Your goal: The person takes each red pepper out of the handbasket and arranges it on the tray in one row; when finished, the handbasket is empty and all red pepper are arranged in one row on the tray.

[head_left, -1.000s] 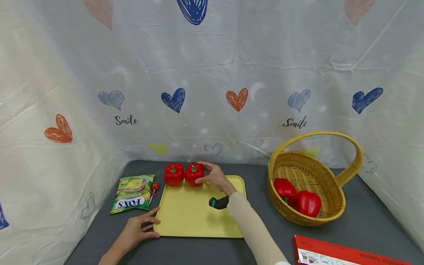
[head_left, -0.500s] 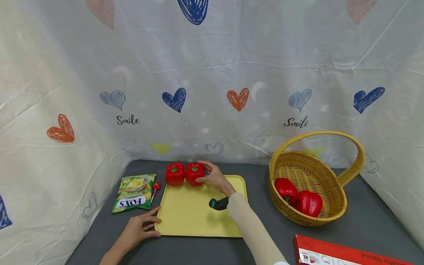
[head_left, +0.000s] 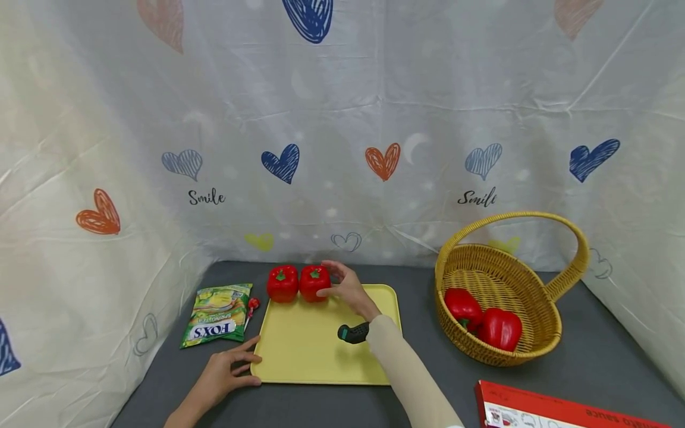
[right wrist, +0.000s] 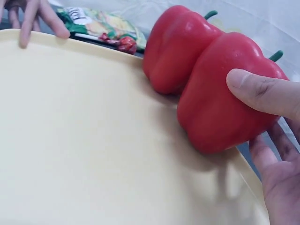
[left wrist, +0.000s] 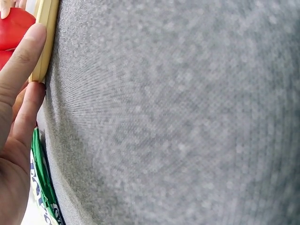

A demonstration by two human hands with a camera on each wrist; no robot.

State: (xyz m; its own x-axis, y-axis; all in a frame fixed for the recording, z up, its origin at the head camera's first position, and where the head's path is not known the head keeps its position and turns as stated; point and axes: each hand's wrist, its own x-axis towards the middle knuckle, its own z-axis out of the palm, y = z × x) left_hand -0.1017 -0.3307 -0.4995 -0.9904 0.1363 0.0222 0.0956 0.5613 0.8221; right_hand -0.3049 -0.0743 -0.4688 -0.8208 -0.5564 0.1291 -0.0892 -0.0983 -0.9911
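Your right hand (head_left: 348,291), the nearer, holds a red pepper (right wrist: 215,103) upright between its fingers — second pepper (head_left: 282,284) just leftward — while your left hand (head_left: 220,374), spread, touches the tray (head_left: 307,351).

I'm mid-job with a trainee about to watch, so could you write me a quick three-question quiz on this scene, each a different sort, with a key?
1. Count: how many peppers can be seen in the basket?

2. True or false: the left hand is holding the lollipop.

3. Choose: the right hand is holding
a) the red box
b) a red pepper
c) the basket's handle

Key: 1. Two. 2. False; it touches the edge of the tray. 3. b.
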